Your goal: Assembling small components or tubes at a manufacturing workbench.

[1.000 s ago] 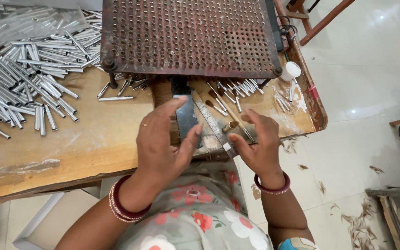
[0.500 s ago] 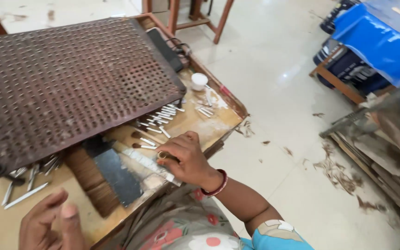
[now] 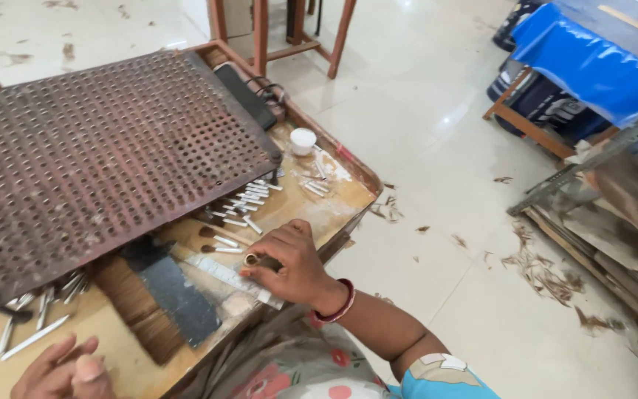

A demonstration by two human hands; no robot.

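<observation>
Here, centre frame: right hand [image 3: 293,266] palm-down on a worn wooden table [image 3: 334,210], fingers curled shut around a short brass-coloured tube [image 3: 254,259], open round end showing leftward past the knuckles. Red bangle [image 3: 341,303] at the wrist, forearm running down to the lower right. Directly beneath the knuckles, a flat metal ruler [image 3: 227,275], dull grey, lying diagonally. Left of that, a dark rectangular block [image 3: 179,295] resting on a fan of brown bristles [image 3: 138,314].

Lower left corner: left hand [image 3: 60,369], only partly in frame, fingers loosely bent, nothing visibly held; grip hard to judge.

Upper left: large rusty perforated metal plate [image 3: 105,155], rows of round holes, tilted over the table. Just below its lower right edge, a scatter of small white cylindrical sticks [image 3: 249,199]; longer metal ferrules [image 3: 38,325] peeking out at lower left. Small white round cap [image 3: 303,140] near the table's far right edge.

Right of the table edge: open glossy tiled floor [image 3: 444,133], strewn with brown shavings.
</observation>
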